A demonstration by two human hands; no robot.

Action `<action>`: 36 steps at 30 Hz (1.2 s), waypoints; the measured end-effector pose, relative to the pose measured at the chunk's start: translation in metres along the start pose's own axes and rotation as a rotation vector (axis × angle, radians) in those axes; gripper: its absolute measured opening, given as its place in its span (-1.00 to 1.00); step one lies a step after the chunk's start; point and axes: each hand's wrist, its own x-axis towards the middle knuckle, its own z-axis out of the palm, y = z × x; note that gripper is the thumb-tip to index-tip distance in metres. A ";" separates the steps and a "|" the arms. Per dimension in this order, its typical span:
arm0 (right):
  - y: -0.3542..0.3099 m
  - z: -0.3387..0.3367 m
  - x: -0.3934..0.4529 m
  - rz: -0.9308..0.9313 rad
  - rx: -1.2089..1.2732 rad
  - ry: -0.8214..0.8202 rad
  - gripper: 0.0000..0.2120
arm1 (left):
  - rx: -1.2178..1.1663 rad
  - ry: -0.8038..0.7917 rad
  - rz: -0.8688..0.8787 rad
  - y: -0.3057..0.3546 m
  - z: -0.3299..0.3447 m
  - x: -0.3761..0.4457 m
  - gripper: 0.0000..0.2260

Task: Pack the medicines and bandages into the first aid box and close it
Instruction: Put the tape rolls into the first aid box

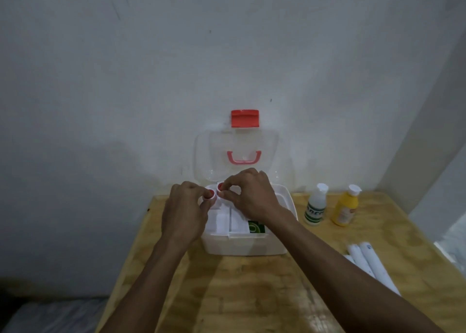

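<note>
1. The desk (242, 295) is bare plywood, pushed against a pale wall.
2. The first aid box (282, 242) sits at the desk's far middle, its clear lid (214, 153) standing open with a red latch (245, 118) on top.
3. The left hand (182, 213) and right hand (252, 196) hover over the box's far-left corner, each with its fingers pinched on a small red-capped container (211, 194) (220, 187); the two containers sit side by side, nearly touching.
4. Three white bandage rolls (370, 262) lie near the desk's right edge, long axes running away from the person and closer to the right hand.
5. A clear bottle (315, 206) and a yellow bottle (345, 209) stand upright just right of the box, unpacked, also nearer the right hand.
</note>
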 end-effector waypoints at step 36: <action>0.005 -0.038 -0.040 0.061 0.146 0.080 -0.75 | -0.156 0.056 -0.066 0.021 -0.013 -0.016 -0.75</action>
